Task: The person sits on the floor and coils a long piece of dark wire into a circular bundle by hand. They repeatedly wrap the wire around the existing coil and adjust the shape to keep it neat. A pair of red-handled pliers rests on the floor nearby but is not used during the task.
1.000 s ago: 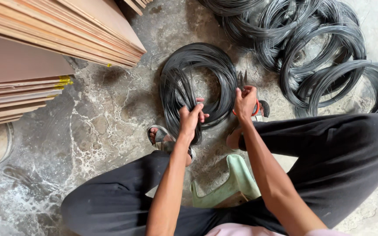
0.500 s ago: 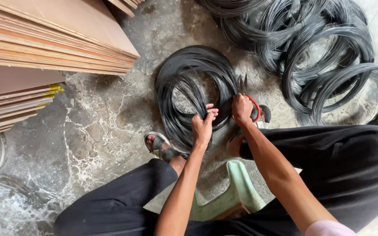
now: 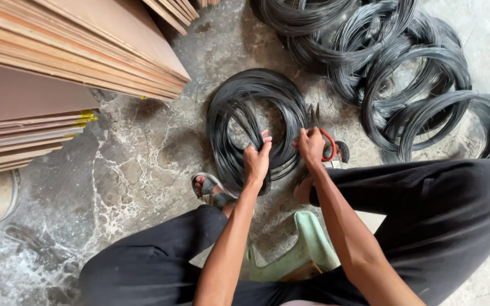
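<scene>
At frame centre, the left hand (image 3: 256, 160) clenches strands of a black wire coil (image 3: 256, 113), steadying them; the right hand (image 3: 311, 145) grips red-handled cutters (image 3: 325, 141) closed.

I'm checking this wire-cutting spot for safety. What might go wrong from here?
The left hand grips strands of the black wire coil bare, close to the red-handled cutters in the right hand; a slip might nick the fingers. Cut wire ends may spring back. The sandalled foot beside the coil has bare toes.
</scene>
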